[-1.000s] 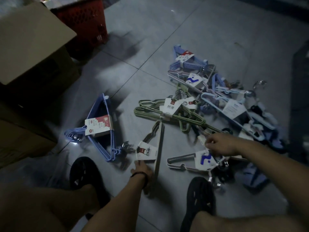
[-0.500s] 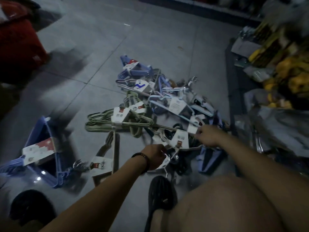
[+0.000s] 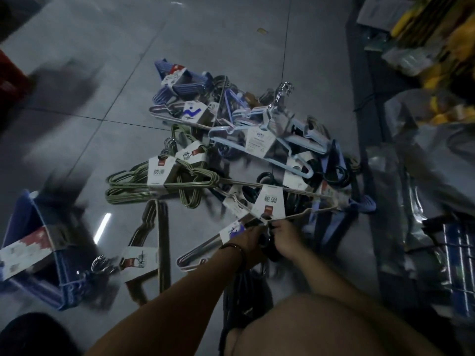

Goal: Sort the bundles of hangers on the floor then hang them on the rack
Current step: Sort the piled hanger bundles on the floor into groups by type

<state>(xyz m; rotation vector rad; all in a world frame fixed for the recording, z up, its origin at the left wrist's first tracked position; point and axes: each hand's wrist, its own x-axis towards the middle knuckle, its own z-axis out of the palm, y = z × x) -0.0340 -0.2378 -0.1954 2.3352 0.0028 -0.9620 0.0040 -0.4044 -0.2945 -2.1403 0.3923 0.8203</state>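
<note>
Sorting step: left hand (image 3: 253, 235) and right hand (image 3: 286, 236) grasp a pale hanger bundle (image 3: 268, 201) by its hooks; the next move probably calls for lifting it free of the tangled pile (image 3: 257, 140).

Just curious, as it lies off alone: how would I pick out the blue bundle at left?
From the hanger pile at centre, look left to the picture's lower corner. The blue bundle lies there, apart from the pile. Unlike the brown bundle beside it, it is blue with a red-and-white label.
</note>
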